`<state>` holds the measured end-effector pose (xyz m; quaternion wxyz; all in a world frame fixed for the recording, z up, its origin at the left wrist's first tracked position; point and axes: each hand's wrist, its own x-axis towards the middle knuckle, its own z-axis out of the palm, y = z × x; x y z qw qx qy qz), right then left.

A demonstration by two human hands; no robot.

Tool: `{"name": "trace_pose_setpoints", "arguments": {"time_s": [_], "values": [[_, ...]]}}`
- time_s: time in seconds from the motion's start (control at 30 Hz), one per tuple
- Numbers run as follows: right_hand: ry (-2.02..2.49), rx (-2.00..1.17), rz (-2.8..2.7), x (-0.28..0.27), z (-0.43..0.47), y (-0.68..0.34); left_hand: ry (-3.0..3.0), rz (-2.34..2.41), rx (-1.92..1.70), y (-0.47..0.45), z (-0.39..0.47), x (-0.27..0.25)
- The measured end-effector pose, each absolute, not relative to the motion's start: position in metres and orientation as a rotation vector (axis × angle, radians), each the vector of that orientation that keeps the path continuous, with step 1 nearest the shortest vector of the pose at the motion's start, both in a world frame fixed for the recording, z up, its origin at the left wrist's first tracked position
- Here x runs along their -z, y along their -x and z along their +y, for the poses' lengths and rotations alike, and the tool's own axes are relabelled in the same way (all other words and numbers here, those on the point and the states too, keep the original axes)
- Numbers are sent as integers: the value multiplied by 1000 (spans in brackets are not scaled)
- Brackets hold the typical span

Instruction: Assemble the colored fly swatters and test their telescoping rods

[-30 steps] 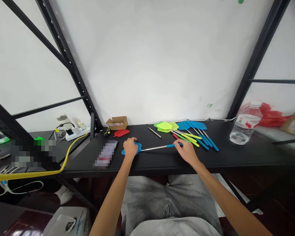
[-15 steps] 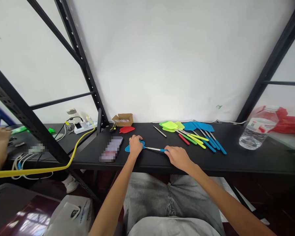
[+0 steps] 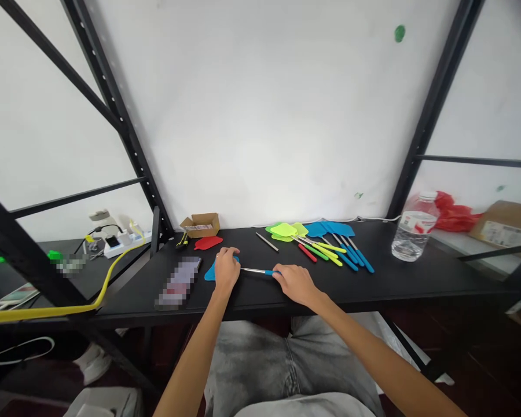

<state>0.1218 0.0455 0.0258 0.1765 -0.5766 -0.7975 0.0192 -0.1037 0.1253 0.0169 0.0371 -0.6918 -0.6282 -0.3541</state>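
Observation:
A blue fly swatter lies crosswise near the front of the black desk, its thin metal rod showing between my hands. My left hand is closed over the blue swatter head, covering most of it. Around the blue handle at the other end, my right hand is wrapped, hiding most of the grip. A loose red swatter head lies beyond my left hand. Further back is a separate metal rod. Several yellow-green swatters, a red handle and several blue swatters lie grouped to the right.
Left of my hands a phone lies flat. Behind it are a small open cardboard box and a yellow-black tape measure. A large water bottle stands at right. Black rack posts rise at both sides; a yellow strap crosses at left.
The camera view has turned to the right, so the desk things appear further left. Both hands keep hold of the blue fly swatter, with little visible movement.

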Motion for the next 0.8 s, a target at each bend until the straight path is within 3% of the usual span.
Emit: {"name": "trace_pose_setpoints", "arguments": {"time_s": [0.2, 0.5, 0.63, 0.8], "values": [[1773, 20, -1919, -28, 56, -180, 2014, -1814, 1274, 102, 121, -22], [2068, 300, -1544, -28, 79, -280, 2172, -1864, 1004, 100, 127, -15], [2139, 345, -1593, -25, 83, -278, 2189, -1873, 946, 100, 126, -14], [1918, 478, -1716, -27, 80, -238, 2245, -1883, 873, 99, 126, -15]]}}
